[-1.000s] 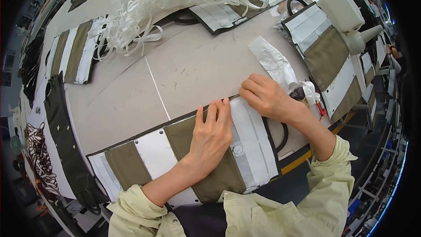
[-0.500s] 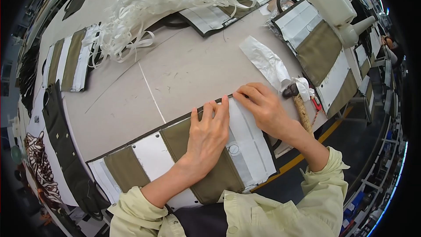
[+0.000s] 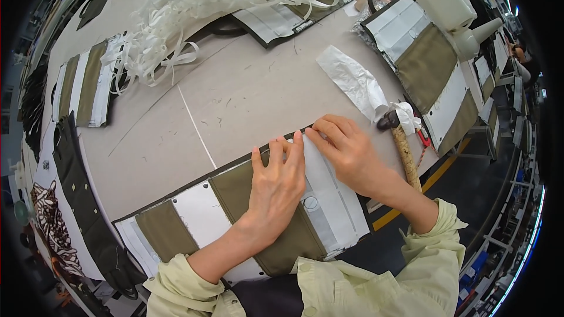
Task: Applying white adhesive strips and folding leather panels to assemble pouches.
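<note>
A long fabric panel (image 3: 235, 182) with olive and white bands and a dark edging lies in front of me, slanting up to the right. My left hand (image 3: 273, 185) rests palm down on its olive band, fingers extended and fingertips at the far edging. Right beside it, my right hand (image 3: 346, 155) pinches that same edging between thumb and bent fingers, near the white end. Whatever lies under the fingertips is hidden. A hammer (image 3: 405, 155) with a dark head and pale handle lies just right of my right hand, by crumpled white paper (image 3: 352, 82).
White ribbon (image 3: 205, 6) is heaped at the far side. Similar banded panels lie at the left (image 3: 88, 82) and right (image 3: 426, 58). A white plastic bottle (image 3: 443, 0) stands at the far right. A dark strip (image 3: 88, 205) hangs along the table's left edge.
Both hands stay at the far edging; my right hand has shifted slightly left and down, closer to the left fingertips. The view has shifted a little, so the table things appear slightly further left.
</note>
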